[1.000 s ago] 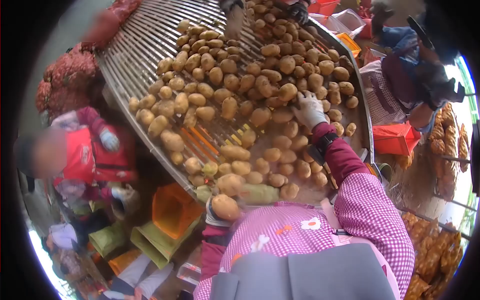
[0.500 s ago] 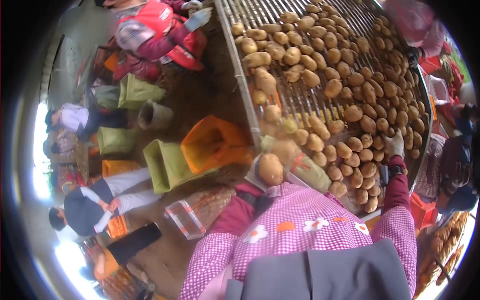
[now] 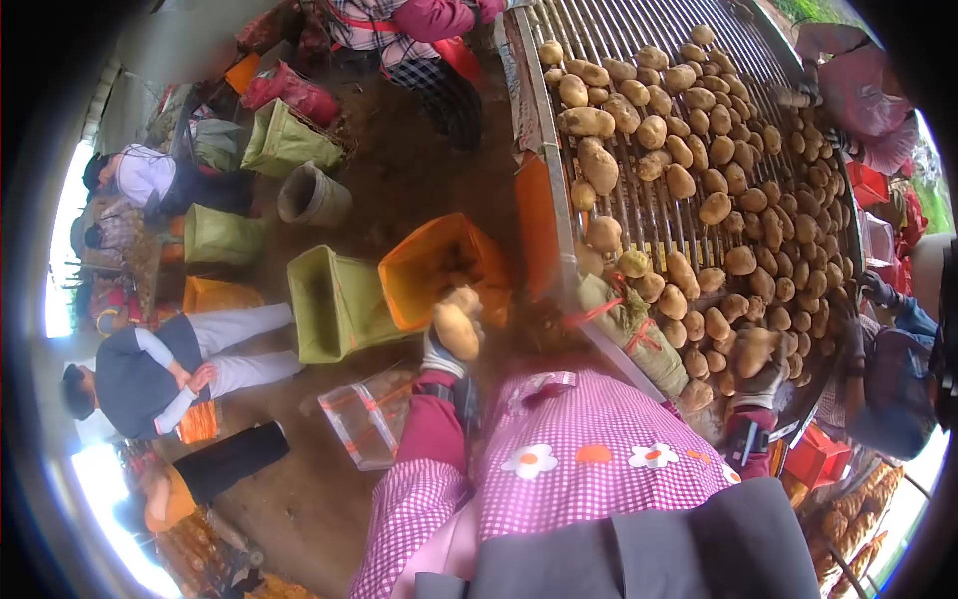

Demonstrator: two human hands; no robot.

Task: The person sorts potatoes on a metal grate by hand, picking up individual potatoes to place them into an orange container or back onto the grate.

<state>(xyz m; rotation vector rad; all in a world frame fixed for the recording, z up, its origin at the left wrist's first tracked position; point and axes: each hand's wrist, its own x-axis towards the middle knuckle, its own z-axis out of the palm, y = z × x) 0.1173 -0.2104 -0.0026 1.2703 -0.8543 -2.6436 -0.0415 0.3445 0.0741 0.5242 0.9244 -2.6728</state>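
Observation:
In the head view my gloved left hand is closed around a potato, and what looks like a second potato shows just behind it. That hand is out to my left, in front of an orange crate with some dark potatoes inside. On the right, my gloved right hand grips a potato, slightly blurred, over the near end of the slatted sorting table. Many loose potatoes lie on the slats around and beyond it.
A green sack tied with red string hangs at the table's near corner. To my left stand a green bin, a grey bucket and a clear plastic crate. Co-workers stand along the table's right side; another is ahead.
My left hand has swung leftward from my chest, carrying its potato toward the orange crate. My right hand, earlier among the potatoes, has drawn back toward me and now holds one.

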